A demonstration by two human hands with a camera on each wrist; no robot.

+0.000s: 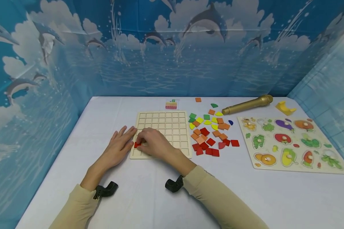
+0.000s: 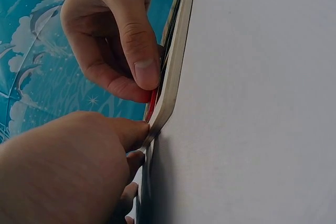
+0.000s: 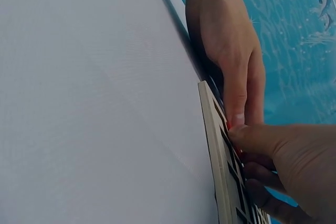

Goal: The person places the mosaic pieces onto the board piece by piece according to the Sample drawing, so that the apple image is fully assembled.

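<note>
Beige right sleeve point(image 1: 223, 197) is nearest. One red tile point(image 1: 137, 145) is at the left column of the grid board point(image 1: 172, 131) — right hand point(image 1: 156, 143) pinches it; left hand point(image 1: 118, 147), fingers nearly straight, touches the left edge — loose tiles point(image 1: 215, 152) lie beside the right edge.

1. The left hand point(image 1: 118, 147) has its fingers extended at the left edge of the board point(image 1: 172, 133).
2. The right hand point(image 1: 154, 143) pinches a red tile point(image 1: 137, 145) at the board's left column.
3. A card point(image 1: 172, 104) lies just behind the board.
4. Loose tiles point(image 1: 216, 133), mostly red, orange, yellow and green, lie scattered to its right.
5. Farther right: a puzzle point(image 1: 275, 148), a gold microphone point(image 1: 247, 105), a yellow stand point(image 1: 285, 109).
</note>
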